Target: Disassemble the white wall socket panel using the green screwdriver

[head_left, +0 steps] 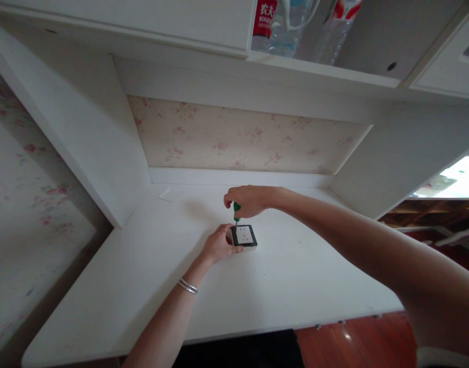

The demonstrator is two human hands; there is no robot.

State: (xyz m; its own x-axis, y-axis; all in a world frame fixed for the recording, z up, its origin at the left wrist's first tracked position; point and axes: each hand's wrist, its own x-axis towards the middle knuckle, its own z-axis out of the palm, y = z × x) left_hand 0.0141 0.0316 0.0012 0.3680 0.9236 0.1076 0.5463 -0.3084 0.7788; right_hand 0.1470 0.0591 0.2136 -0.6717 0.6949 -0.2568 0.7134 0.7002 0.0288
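A wall socket (pixel 245 235) with a white face and a black frame lies on a white box on the desk. My left hand (pixel 218 244) grips it from the left, thumb along the near side and fingers at the far left corner. Above it my right hand (pixel 250 200) is closed around the green handle of a screwdriver (pixel 237 210). The screwdriver stands nearly upright, and its shaft meets the left part of the black frame. Whether a screw sits under the tip is too small to tell.
The white desk (pixel 296 286) has side panels left and right and a back ledge. A flat, clear or white piece (pixel 169 194) lies at the back left. Overhead, a shelf (pixel 326 69) holds plastic bottles (pixel 337 30).
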